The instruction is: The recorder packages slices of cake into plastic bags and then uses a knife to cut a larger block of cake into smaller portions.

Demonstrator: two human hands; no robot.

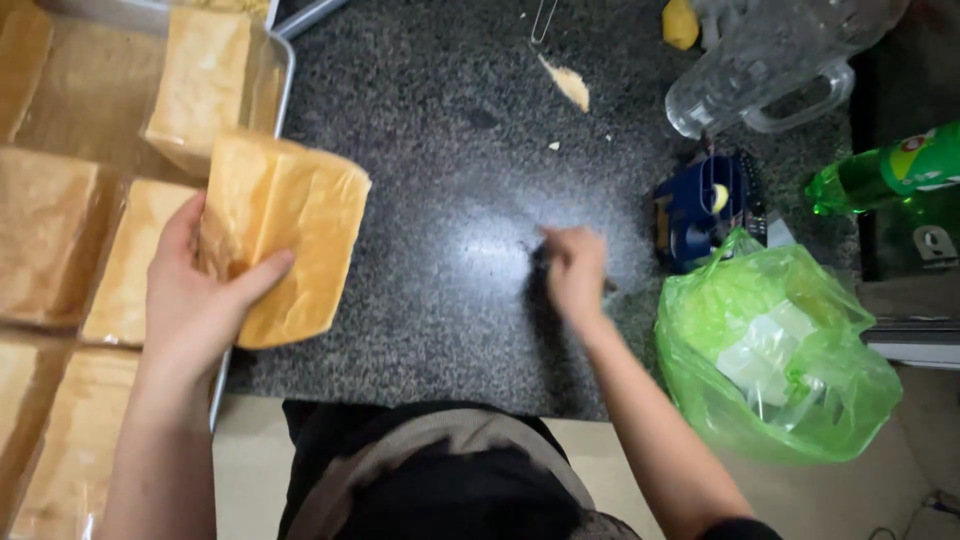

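Golden bread loaf [290,235] in left hand [195,300]

Single head-mounted view, looking steeply down from above the wearer's torso onto a dark speckled counter [450,200]. Close range, within arm's reach. Counter fills centre; metal tray [285,75] of loaves cut off at 9 o'clock; green bag [780,350] at 4 o'clock; clear jug [770,60] cropped at 1 o'clock. Own forearms entering from 6 o'clock. No second view for overlap.

The scene was evenly lit from above; glare was seen on the countertop [490,250] beside the motion-blurred right hand [575,275].
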